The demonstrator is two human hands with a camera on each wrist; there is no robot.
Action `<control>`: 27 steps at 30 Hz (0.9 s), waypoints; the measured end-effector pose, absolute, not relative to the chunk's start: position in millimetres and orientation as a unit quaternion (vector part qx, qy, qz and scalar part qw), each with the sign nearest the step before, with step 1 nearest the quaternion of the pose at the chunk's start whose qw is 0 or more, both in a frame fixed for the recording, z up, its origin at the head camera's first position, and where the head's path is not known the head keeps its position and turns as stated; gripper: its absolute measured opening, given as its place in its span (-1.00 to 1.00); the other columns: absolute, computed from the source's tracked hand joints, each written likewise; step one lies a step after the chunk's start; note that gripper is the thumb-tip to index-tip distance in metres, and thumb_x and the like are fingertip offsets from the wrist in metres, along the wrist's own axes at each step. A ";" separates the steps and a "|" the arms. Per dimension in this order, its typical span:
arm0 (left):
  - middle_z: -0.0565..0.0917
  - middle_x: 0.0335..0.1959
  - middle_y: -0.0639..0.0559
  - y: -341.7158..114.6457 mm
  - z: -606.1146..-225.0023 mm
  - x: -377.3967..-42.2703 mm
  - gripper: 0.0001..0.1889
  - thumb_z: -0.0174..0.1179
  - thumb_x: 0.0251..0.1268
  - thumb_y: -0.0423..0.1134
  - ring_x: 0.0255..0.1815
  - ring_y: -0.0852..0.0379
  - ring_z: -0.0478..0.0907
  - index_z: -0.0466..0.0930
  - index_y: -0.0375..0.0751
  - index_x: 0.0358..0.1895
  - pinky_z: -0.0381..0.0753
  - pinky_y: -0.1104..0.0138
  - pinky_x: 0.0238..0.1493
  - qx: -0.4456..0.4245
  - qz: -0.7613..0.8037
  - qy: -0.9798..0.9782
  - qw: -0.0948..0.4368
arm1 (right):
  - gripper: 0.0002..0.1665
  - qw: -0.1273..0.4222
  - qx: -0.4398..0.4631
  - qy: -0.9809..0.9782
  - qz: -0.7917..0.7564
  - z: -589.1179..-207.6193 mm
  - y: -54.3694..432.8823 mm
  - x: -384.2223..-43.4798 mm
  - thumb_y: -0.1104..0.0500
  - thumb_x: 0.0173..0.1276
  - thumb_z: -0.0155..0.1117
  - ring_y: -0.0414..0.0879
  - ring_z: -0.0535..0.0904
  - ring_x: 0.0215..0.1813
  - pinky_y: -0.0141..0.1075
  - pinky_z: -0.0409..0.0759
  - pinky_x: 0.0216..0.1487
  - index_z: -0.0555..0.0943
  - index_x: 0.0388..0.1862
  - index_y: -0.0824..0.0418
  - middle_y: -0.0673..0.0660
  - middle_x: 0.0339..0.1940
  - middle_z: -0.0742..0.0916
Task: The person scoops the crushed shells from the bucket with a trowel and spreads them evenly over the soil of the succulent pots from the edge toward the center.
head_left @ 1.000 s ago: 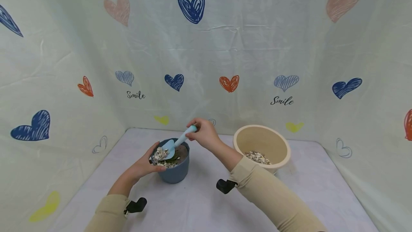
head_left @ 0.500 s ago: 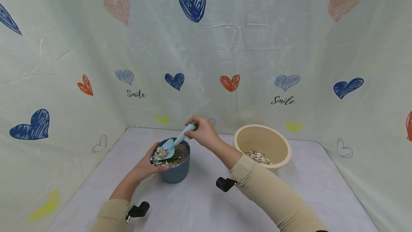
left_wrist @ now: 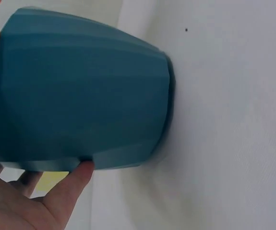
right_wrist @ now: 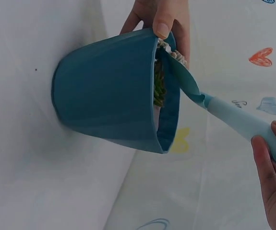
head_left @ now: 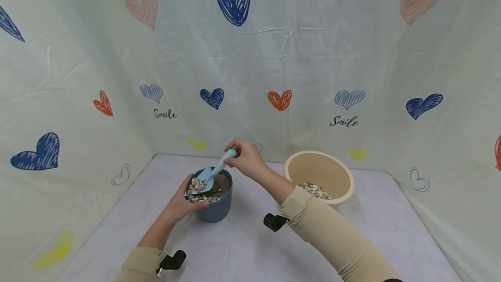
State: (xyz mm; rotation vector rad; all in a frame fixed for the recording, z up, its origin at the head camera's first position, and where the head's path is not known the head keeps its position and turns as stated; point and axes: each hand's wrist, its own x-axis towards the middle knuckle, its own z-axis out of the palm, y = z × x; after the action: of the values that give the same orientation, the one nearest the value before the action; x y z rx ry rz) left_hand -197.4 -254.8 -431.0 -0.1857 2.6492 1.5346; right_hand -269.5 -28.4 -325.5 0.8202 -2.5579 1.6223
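Two hands of mine are busy at the blue pot [head_left: 219, 209], which stands on the white-covered table [head_left: 242, 251], left of the middle. My left hand [head_left: 183, 203] grips its left side near the top, my thumb bent over the rim and my other fingers spread round the wall. My right hand [head_left: 249, 159] comes in from the other side and pinches the handle of the light blue scoop [head_left: 207, 180] between thumb and fingers, near its end. The handle slopes down toward my left hand, so the blade reaches over the pot's mouth, bearing a heap of pale gravel [head_left: 197, 185]. Beneath and beside the blade, inside the pot, I see a green plant [right_wrist: 159, 86], more pale bits around it, and a brownish surface on the right. Beyond my right forearm sits a larger cream pot [head_left: 318, 171], with mixed pebbles [head_left: 315, 191] lying in the bottom. Both my beige sleeves [head_left: 332, 234] have a small black device at the cuff, and behind everything hangs a pale curtain [head_left: 313, 51] printed with hearts and "Smile".
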 end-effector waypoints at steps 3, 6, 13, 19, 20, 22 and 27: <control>-0.14 0.52 -0.45 -250.6 -431.1 -196.0 0.26 0.51 0.00 -0.06 0.48 -0.46 -0.18 -0.32 -0.21 0.57 0.04 -0.31 0.32 -0.070 0.497 0.865 0.028 | -0.73 0.005 0.270 -0.818 0.507 -324.2 -27.7 -268.4 0.32 0.21 0.44 -0.16 0.65 -0.42 -0.33 0.61 -0.40 0.66 -0.09 0.22 0.04 -0.38 0.70; -0.14 0.52 -0.45 -247.1 -431.2 -195.1 0.26 0.51 0.00 -0.06 0.48 -0.45 -0.17 -0.33 -0.23 0.57 0.04 -0.30 0.33 -0.073 0.495 0.866 0.020 | -0.73 0.010 0.276 -0.823 0.497 -323.0 -27.6 -267.5 0.31 0.22 0.44 -0.17 0.64 -0.41 -0.33 0.61 -0.40 0.66 -0.10 0.21 0.04 -0.38 0.69; -0.14 0.51 -0.45 -241.7 -430.9 -192.3 0.26 0.50 0.02 -0.05 0.48 -0.44 -0.17 -0.34 -0.28 0.56 0.04 -0.29 0.34 -0.071 0.495 0.866 0.007 | -0.74 0.012 0.280 -0.824 0.492 -320.1 -27.7 -265.6 0.31 0.22 0.44 -0.18 0.65 -0.40 -0.33 0.63 -0.38 0.66 -0.10 0.19 0.05 -0.34 0.70; -0.13 0.50 -0.47 -237.5 -430.0 -190.4 0.25 0.51 0.01 -0.10 0.49 -0.43 -0.18 -0.33 -0.36 0.54 0.02 -0.27 0.36 -0.068 0.503 0.862 -0.010 | -0.75 0.016 0.287 -0.828 0.482 -318.0 -26.4 -264.5 0.30 0.23 0.43 -0.17 0.64 -0.37 -0.35 0.63 -0.37 0.66 -0.10 0.18 0.05 -0.31 0.69; -0.12 0.50 -0.48 -236.9 -430.3 -190.4 0.25 0.51 0.01 -0.11 0.49 -0.43 -0.17 -0.32 -0.36 0.54 0.01 -0.27 0.36 -0.069 0.503 0.862 -0.013 | -0.75 0.017 0.288 -0.828 0.480 -317.6 -26.3 -264.5 0.30 0.23 0.43 -0.17 0.63 -0.36 -0.35 0.63 -0.37 0.66 -0.10 0.18 0.05 -0.31 0.69; -0.11 0.50 -0.47 -235.5 -431.0 -190.7 0.25 0.50 0.01 -0.11 0.49 -0.42 -0.17 -0.32 -0.37 0.54 0.01 -0.25 0.37 -0.072 0.502 0.862 -0.019 | -0.75 0.020 0.290 -0.829 0.478 -317.0 -26.1 -264.2 0.30 0.23 0.43 -0.17 0.63 -0.36 -0.35 0.62 -0.38 0.66 -0.10 0.18 0.04 -0.31 0.69; -0.11 0.50 -0.49 -233.2 -431.1 -190.0 0.26 0.50 0.00 -0.06 0.48 -0.43 -0.15 -0.32 -0.38 0.54 0.03 -0.25 0.37 -0.080 0.490 0.868 -0.018 | -0.75 0.024 0.291 -0.830 0.475 -316.1 -25.7 -262.7 0.30 0.23 0.43 -0.17 0.61 -0.36 -0.35 0.61 -0.38 0.66 -0.10 0.18 0.03 -0.32 0.69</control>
State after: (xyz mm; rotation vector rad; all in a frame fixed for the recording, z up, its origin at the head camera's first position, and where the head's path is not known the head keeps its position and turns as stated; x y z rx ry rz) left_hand -190.0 -233.2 -431.1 -0.2547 2.7590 1.5577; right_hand -262.7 -25.7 -316.1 0.9008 -2.5673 1.4703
